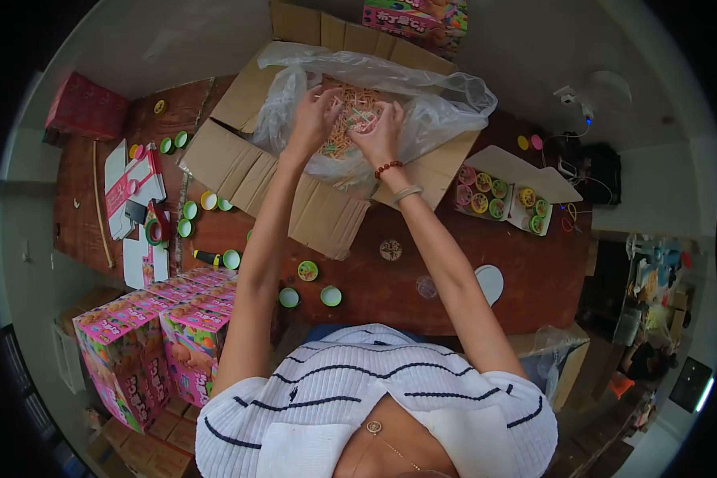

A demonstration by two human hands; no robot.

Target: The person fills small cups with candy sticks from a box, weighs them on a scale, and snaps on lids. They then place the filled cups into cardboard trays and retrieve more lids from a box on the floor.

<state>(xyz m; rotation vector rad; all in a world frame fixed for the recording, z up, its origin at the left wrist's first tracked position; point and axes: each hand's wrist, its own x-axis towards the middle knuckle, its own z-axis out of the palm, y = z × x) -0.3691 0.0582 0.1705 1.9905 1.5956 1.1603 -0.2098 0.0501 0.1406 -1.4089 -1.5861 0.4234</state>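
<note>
Both my hands are inside an open cardboard box (327,219) lined with a clear plastic bag (283,103). A heap of thin orange, pink and green sticks (338,143) lies in the bag. My left hand (317,118) is over the heap's left side, fingers curved and apart, with a few sticks near the fingertips. On the right side, my right hand (382,131) curls its fingers around what looks like a small clear cup (364,126) with pink and green sticks in it. The cup's edges are partly hidden by the fingers.
Several green lids (331,295) lie about the brown table (374,295). A white carton (498,163) at right holds several filled cups. Pink printed boxes (167,319) are stacked at left. A cutter (207,257) and tape roll (156,231) lie left; a white disc (489,284) lies right.
</note>
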